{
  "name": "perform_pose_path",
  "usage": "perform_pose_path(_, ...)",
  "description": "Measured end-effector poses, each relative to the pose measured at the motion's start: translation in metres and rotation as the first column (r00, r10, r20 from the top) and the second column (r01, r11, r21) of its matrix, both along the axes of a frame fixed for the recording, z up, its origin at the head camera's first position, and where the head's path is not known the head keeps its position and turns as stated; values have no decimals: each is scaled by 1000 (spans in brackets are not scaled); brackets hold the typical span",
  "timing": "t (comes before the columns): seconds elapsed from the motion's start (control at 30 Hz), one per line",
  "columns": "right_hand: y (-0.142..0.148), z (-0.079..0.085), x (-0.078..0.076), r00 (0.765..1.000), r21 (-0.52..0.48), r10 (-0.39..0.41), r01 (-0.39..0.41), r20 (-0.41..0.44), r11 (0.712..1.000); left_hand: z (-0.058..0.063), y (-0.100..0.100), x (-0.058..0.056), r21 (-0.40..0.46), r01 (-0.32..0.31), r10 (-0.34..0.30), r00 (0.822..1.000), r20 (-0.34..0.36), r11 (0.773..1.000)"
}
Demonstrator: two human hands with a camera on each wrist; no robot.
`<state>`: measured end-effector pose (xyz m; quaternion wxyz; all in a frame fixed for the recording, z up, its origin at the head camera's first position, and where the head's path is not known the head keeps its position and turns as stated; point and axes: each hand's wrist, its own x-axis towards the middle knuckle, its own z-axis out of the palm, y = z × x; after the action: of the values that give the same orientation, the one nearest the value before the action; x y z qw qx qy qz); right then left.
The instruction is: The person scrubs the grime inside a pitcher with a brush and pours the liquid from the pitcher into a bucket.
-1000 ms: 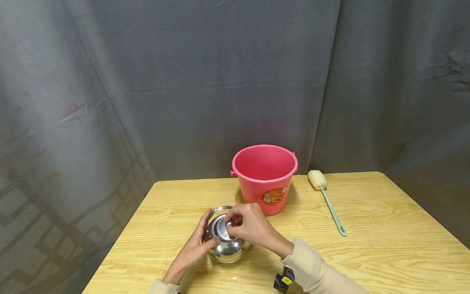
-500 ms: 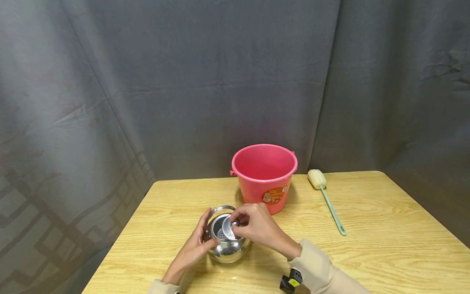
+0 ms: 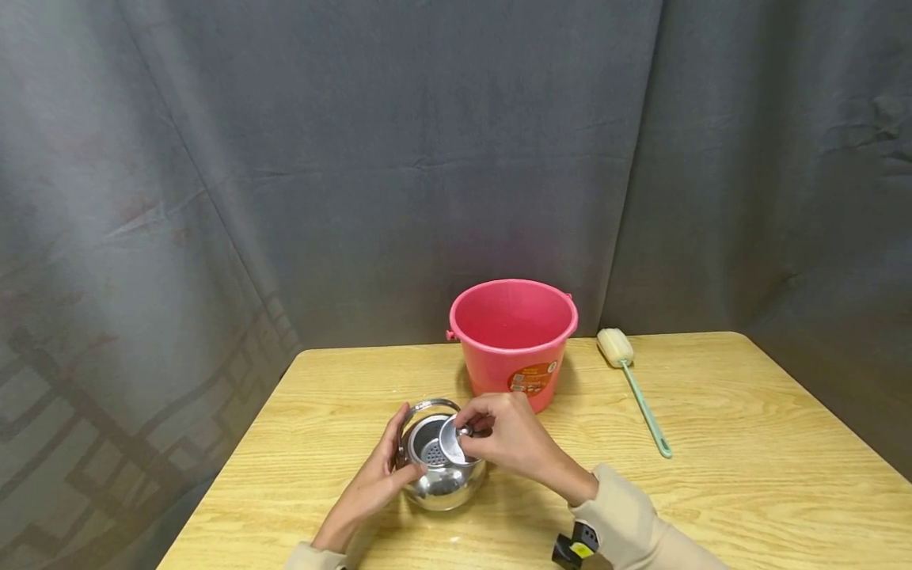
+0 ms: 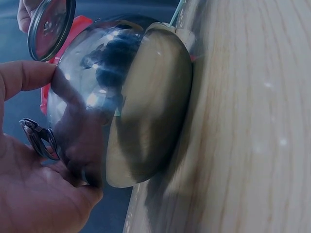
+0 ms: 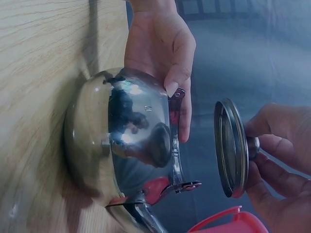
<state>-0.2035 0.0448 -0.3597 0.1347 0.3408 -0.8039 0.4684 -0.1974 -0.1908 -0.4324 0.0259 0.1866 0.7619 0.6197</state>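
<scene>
fingers [image 5: 274, 174] of the right hand [image 3: 507, 437] close in a tight pinch on the knob [image 5: 253, 147] of a round metal lid [image 5: 231, 148], holding it tilted and apart from the mouth of a kettle [image 3: 443, 486]. the kettle, mirror-bright, stands upright on the wooden worktop [image 3: 748, 491], in front of a pink bucket [image 3: 509, 362]; a sponge brush [image 3: 634, 387] lies off to the right. the left hand [image 3: 378, 475] wraps the kettle's left side, thumb on the shoulder. from where i stand, lid and kettle look like thin steel: stiff, probably light, more likely to dent than break. that polish seems slippery, so the knob looks the surest hold for the lid, the arched handle [image 3: 430, 404] the best for lifting, and a broad palm suits the smooth belly.
</scene>
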Motion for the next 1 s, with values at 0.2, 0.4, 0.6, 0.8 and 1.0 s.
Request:
perform_pose_path(0.2, 5, 1, 1, 1000, -4, -8, 8, 3, 1000, 1, 0, -1, 1, 4, -4, 1000, 0, 1000)
perform_pose_path(0.4, 12, 2, 3, 999, 0, -26, 26, 36, 1000, 0, -1, 0, 10, 6, -6, 1000, -7, 1000)
perform_pose_path(0.6, 21, 1, 2, 999, 0, -41, 41, 36, 999, -1, -2, 0, 8, 2, -2, 1000, -14, 1000)
perform_pose_path(0.8, 29, 0, 2, 998, 8, -54, 54, 45, 999, -1, -2, -1, 17, 10, -10, 1000, -16, 1000)
perform_pose_path(1.0, 38, -1, 2, 996, 16, -79, 78, 50, 997, 0, -1, 0, 16, 10, -10, 1000, -8, 1000)
